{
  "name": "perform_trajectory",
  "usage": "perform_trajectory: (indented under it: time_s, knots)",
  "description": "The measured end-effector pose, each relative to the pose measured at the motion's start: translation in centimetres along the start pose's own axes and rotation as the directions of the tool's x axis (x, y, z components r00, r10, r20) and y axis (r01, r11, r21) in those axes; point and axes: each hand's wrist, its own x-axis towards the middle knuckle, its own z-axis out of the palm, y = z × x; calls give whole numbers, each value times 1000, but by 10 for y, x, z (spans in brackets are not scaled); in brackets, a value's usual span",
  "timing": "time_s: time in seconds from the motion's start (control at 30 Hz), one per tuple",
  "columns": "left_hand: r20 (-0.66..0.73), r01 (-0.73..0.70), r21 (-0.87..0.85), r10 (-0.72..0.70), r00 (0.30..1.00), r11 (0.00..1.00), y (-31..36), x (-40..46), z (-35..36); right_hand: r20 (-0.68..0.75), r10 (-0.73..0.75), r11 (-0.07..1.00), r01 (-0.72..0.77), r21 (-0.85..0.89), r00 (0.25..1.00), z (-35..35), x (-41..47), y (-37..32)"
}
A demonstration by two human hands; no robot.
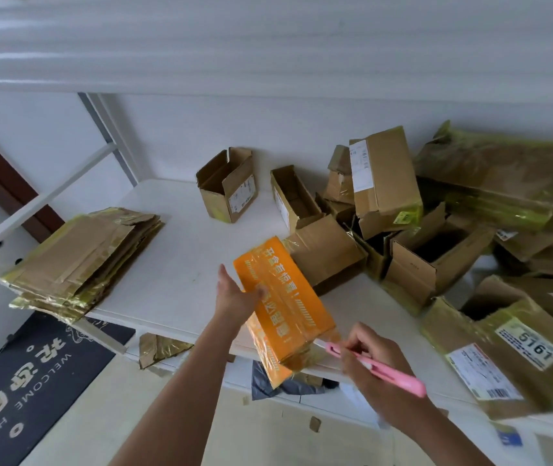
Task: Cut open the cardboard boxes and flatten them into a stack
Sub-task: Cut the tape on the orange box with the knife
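White worktop point(174, 264) below, your left hand point(238, 297) grips the orange tape-wrapped cardboard box point(285, 297) in the air; your right hand's fingers point(355, 348) pinch a pink utility knife point(379, 368), tip at its near corner. You're mid-cut: next, slit that tape, then add it to the flattened cardboard stack point(83, 260).

Head-worn view, angled down over white shelf point(174, 264)
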Motion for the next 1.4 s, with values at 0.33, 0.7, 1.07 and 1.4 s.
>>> perform_trajectory:
  time_s: [0.33,0.7,1.07,1.4]
  knots:
    - [298,-299,249,221,929,921,15,20,-14,-415,263,879,-40,474,871,15,-18,22]
    - [80,-74,493,40,996,867,11,-49,50,-588,369,843,8,538,720,-45,-5,31]
    - [477,-528,766,225,849,366,-10,-45,65,-484,366,858,-88,506,795,-30,-29,62]
    - [460,-505,758,209,863,413,-14,-37,70,-433,546,694,-98,713,717,-41,-9,77]
